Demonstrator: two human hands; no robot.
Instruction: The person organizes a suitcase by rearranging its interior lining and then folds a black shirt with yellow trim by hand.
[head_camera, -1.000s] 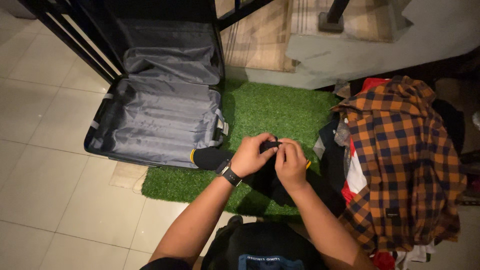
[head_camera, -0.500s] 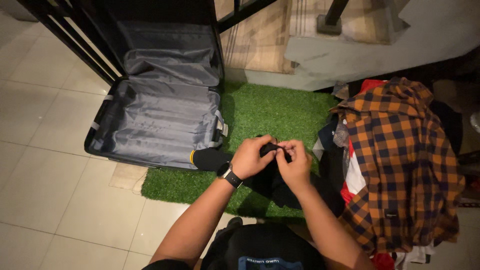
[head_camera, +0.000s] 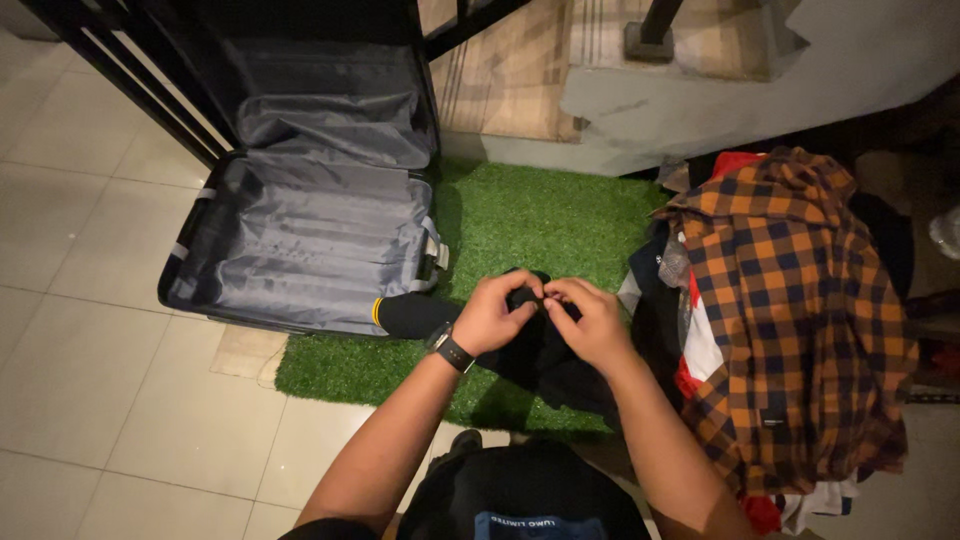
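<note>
Both hands, the left hand (head_camera: 490, 315) and the right hand (head_camera: 592, 322), pinched a black garment (head_camera: 540, 350) over the green mat (head_camera: 540, 215), seemingly mid-fold; next needed a neat grip.

You hold a black garment (head_camera: 540, 350) bunched between both hands over the green mat; its sleeve, with a yellow cuff band, stretches left and touches the open suitcase's edge.
</note>
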